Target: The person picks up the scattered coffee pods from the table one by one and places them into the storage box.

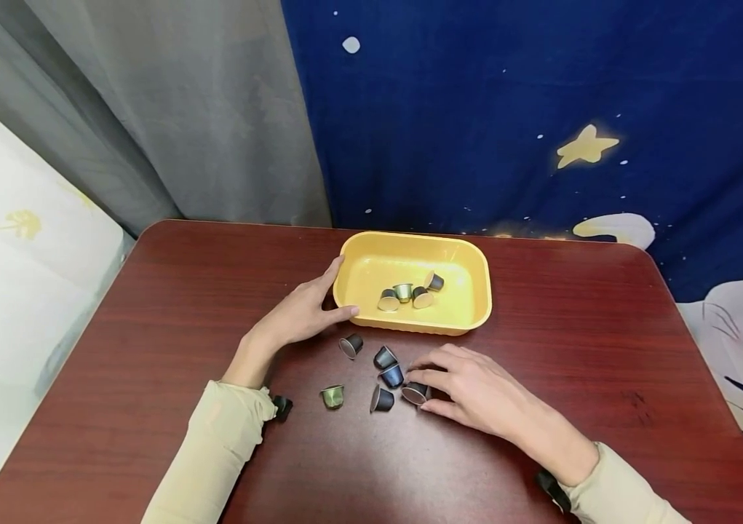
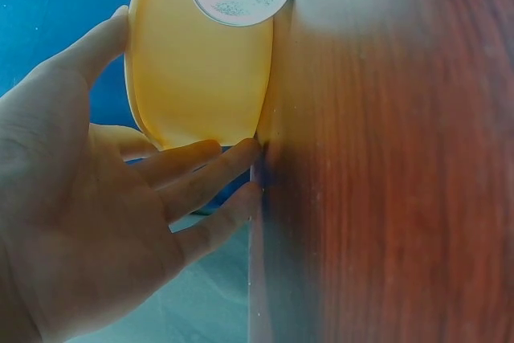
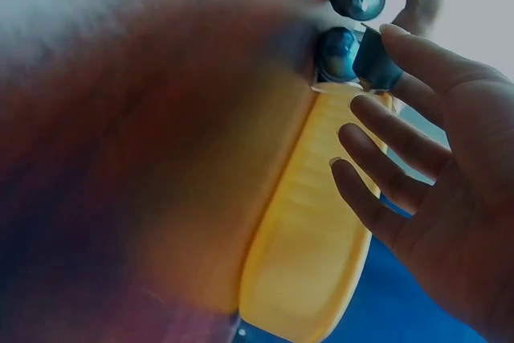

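- Right hand, fingers curled, pinches a dark capsule at frame centre.
- Left hand rests flat and relaxed against the yellow tray.
- Four capsules lie inside the tray; six remain on the table.

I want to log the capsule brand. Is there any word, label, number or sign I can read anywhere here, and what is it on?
None can be read in any view.
Coffee capsules: no lettering shows; too small to tell.
Yellow tray: plain.
Blue curtain: only pictures, stars and a cat, no words.
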A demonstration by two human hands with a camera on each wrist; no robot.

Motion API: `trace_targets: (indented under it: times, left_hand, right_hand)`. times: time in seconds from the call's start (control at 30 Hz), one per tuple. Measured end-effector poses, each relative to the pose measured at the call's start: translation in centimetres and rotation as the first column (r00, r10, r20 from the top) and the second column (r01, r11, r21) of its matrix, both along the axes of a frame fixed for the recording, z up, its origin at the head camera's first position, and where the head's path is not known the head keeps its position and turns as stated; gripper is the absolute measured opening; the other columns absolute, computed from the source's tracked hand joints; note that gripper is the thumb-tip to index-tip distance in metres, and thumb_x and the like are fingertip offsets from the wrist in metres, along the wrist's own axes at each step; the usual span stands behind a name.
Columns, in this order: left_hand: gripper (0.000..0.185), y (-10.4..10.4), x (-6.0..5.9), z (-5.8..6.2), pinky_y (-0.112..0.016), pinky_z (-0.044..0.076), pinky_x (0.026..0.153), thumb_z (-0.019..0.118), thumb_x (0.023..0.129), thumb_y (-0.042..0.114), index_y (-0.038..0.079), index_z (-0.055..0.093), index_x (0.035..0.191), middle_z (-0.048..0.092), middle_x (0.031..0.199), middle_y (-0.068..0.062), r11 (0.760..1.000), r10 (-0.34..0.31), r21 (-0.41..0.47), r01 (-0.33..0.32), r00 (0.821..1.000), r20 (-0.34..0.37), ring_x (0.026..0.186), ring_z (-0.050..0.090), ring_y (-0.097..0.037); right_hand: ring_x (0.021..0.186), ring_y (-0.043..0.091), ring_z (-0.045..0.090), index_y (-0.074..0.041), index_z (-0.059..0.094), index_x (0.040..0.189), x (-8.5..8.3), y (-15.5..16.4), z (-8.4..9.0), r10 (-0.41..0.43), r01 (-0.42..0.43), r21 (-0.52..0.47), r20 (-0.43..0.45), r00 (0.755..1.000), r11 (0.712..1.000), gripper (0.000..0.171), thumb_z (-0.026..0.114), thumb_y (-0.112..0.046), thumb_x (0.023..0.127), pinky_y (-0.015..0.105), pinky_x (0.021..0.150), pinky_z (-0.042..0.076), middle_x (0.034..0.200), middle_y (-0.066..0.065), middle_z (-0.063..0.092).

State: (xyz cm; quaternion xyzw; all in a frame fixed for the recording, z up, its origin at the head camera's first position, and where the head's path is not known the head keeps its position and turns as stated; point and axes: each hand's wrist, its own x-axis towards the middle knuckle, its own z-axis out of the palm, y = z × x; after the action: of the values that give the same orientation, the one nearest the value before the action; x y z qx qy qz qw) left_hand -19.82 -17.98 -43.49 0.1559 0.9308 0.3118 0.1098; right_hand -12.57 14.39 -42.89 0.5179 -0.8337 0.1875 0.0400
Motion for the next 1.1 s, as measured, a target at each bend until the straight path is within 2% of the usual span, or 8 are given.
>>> trace_targets:
  times: [0.23,0.47,0.73,1.1]
  left_hand:
    - [0.102,-0.1,0.0,-0.1,-0.044,0.033,0.114,0.058,0.089,0.068,0.023,0.002,0.161,0.026,0.161,-0.007,1.000,-0.005,0.000,0.005,1.000,-0.003,0.141,0.038,-0.024]
    - [0.102,-0.1,-0.1,0.0,-0.044,0.034,0.113,0.057,0.088,0.069,0.023,0.002,0.161,0.027,0.161,-0.007,1.000,-0.004,-0.012,0.004,1.000,-0.002,0.141,0.039,-0.024]
    - [0.100,0.0,-0.2,0.4,-0.045,0.033,0.113,0.061,0.090,0.061,0.021,0.003,0.161,0.027,0.161,-0.008,0.999,-0.001,-0.038,0.002,1.000,0.009,0.141,0.038,-0.024]
    - [0.104,0.0,-0.1,0.4,-0.045,0.035,0.112,0.056,0.088,0.070,0.021,0.003,0.161,0.028,0.161,-0.008,0.999,-0.006,-0.034,0.006,1.000,0.006,0.141,0.039,-0.025]
  right_hand:
    - [0.114,0.016,0.058,-0.016,0.071,0.121,-0.7,0.4,1.4,-0.025,0.024,-0.013,-0.020,0.999,1.000,0.039,0.079,-0.030,0.086,0.037,0.098,0.048,0.122,0.000,0.065]
    - [0.110,0.015,0.059,-0.015,0.071,0.122,-1.7,0.7,2.6,-0.046,0.045,-0.025,-0.042,0.998,0.999,0.040,0.080,-0.028,0.085,0.037,0.093,0.050,0.123,0.000,0.064]
    - [0.112,0.017,0.058,-0.016,0.071,0.122,-2.5,1.1,3.3,-0.079,0.079,-0.004,-0.058,0.995,0.997,0.041,0.079,-0.032,0.086,0.038,0.094,0.050,0.123,0.000,0.064]
    - [0.115,0.020,0.059,-0.015,0.070,0.122,-4.0,1.2,4.0,-0.125,0.126,0.004,-0.093,0.988,0.992,0.039,0.078,-0.030,0.087,0.040,0.095,0.050,0.125,0.003,0.063]
